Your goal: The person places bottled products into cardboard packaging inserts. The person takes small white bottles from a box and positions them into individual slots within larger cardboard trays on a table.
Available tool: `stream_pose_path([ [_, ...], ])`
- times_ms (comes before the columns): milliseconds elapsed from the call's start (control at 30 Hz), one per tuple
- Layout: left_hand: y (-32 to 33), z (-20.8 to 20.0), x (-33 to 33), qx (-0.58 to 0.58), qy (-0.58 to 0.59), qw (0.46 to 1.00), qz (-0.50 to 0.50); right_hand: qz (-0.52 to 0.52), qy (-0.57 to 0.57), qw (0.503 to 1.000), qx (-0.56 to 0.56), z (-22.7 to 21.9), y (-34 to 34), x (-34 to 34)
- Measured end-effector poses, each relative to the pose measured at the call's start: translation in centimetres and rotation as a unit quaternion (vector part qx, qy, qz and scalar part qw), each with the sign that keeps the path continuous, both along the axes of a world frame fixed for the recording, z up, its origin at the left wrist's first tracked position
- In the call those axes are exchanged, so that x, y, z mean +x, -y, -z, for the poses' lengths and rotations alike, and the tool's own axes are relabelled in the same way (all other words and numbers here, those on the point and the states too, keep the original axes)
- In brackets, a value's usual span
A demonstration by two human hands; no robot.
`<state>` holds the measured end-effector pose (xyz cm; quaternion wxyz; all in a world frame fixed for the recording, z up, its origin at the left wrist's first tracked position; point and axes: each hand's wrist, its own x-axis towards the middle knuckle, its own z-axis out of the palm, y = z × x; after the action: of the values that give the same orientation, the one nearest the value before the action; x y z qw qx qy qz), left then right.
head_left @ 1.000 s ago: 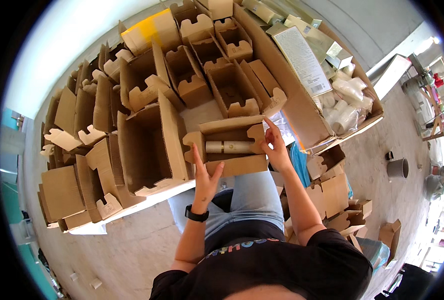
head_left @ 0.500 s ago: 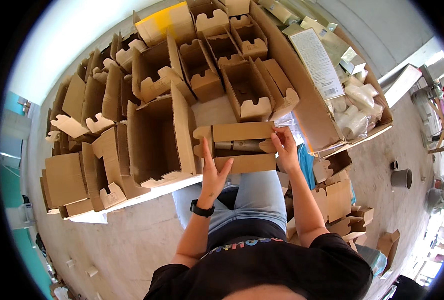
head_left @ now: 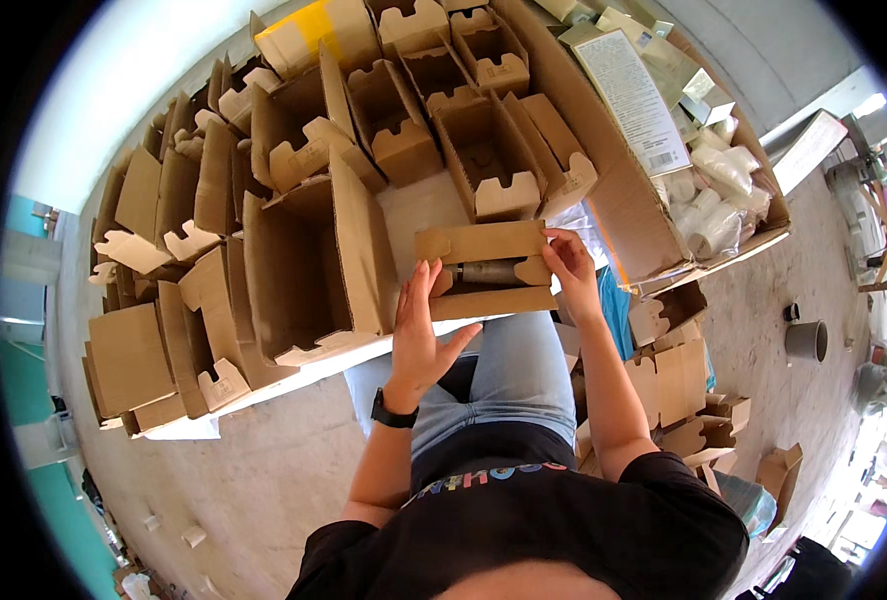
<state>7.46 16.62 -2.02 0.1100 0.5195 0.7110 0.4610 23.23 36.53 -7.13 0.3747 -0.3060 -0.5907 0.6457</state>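
Observation:
A small brown cardboard box (head_left: 489, 302) lies in front of me at the table's near edge, its two long top flaps spread apart. A greyish cylindrical item (head_left: 489, 271) shows in the gap between them. My left hand (head_left: 424, 345) is at the box's left end, fingers stretched out with the fingertips against the folded-in end flap and the thumb held away. At the right end, my right hand (head_left: 572, 268) pinches the box's edge near the far corner between thumb and fingers.
A large open cardboard box (head_left: 299, 265) stands left of my work, with several narrower open boxes behind it. On the right a big carton (head_left: 614, 210) holds pale boxes and plastic-wrapped rolls (head_left: 714, 215). Loose cardboard boxes (head_left: 674, 385) and a grey bucket (head_left: 807, 341) are on the floor.
The box's left end flap, sticking outward before, is now folded inward. My left thumb has come off the near long flap. My right hand keeps its hold at the right end.

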Motion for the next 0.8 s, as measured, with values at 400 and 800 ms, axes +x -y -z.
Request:
stream_pose_path([
  [400, -3.1, 0.0, 0.3, 0.024, 0.121, 0.978, -0.17, -0.076, 0.076, 0.989, 0.104, -1.2, -0.3, 3.5],
  [800, -4.9, -2.6, 0.6, 0.009, -0.122, 0.973, -0.193, -0.199, 0.326, 0.759, 0.527, -7.7, 0.2, -1.6],
])
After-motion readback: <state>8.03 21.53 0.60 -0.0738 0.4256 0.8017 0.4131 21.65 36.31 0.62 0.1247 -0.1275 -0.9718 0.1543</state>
